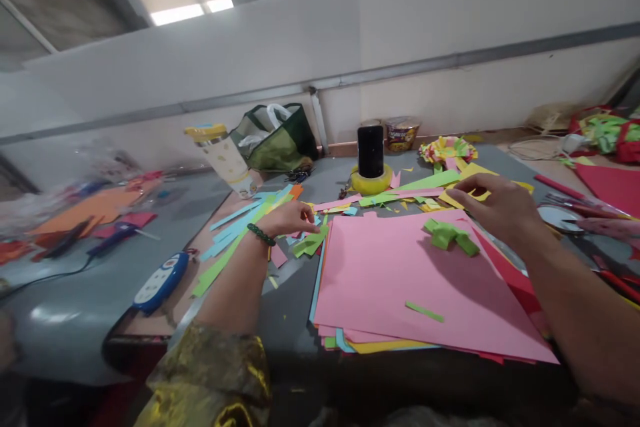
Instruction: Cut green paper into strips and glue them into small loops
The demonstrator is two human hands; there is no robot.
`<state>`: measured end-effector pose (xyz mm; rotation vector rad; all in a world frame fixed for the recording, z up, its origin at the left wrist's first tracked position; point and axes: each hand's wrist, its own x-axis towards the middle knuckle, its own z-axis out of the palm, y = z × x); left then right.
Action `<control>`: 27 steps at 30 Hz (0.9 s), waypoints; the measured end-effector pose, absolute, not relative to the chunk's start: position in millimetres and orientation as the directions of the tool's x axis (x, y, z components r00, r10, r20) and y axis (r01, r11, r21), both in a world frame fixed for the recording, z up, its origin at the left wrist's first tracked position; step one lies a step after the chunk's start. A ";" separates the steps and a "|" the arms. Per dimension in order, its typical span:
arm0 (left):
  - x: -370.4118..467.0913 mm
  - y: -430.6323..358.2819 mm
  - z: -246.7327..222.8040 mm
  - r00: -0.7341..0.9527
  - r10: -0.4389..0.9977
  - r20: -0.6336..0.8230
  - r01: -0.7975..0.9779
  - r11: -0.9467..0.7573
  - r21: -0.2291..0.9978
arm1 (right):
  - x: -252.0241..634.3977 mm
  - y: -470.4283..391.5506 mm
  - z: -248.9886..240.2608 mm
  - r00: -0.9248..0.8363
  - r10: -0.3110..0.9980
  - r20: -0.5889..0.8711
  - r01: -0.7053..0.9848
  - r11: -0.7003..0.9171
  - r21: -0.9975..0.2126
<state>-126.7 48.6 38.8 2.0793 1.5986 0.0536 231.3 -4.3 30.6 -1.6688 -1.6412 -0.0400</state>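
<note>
A stack of coloured paper (390,280) with pink on top lies in front of me. On it sit a crumpled cluster of green paper strips (450,237) and a thin green strip (424,312). My left hand (293,217), with a dark green bead bracelet at the wrist, is at the stack's left edge. Its curled fingers close on a green paper piece (313,242) among other scraps. Over the stack's far right corner, my right hand (497,204) is loosely curved, thumb and forefinger apart. Yellow paper (473,177) lies just beyond and beneath it; nothing shows in its grasp.
A phone (371,150) stands in a yellow tape roll (371,182). Behind are a tumbler (223,160), a green bag (285,140) and a noodle cup (401,134). Blue and green strips (240,227), a blue-white case (161,282) and a glue gun (113,238) lie left; scissors (617,280) lie right.
</note>
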 end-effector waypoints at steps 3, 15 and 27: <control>-120.1 49.8 28.1 0.351 0.897 -0.269 0.900 -0.244 0.361 | 228.2 -6.7 30.2 0.159 0.774 0.613 0.819 0.243 -0.520; -123.1 49.5 33.4 0.367 0.884 -0.291 0.839 -0.179 0.515 | 224.4 -8.1 23.5 0.128 0.637 0.760 0.758 0.431 -0.489; -84.2 16.2 40.5 0.526 0.851 -0.001 0.389 -0.240 0.889 | 155.3 -32.6 10.9 -0.262 0.687 0.677 0.413 0.714 -0.565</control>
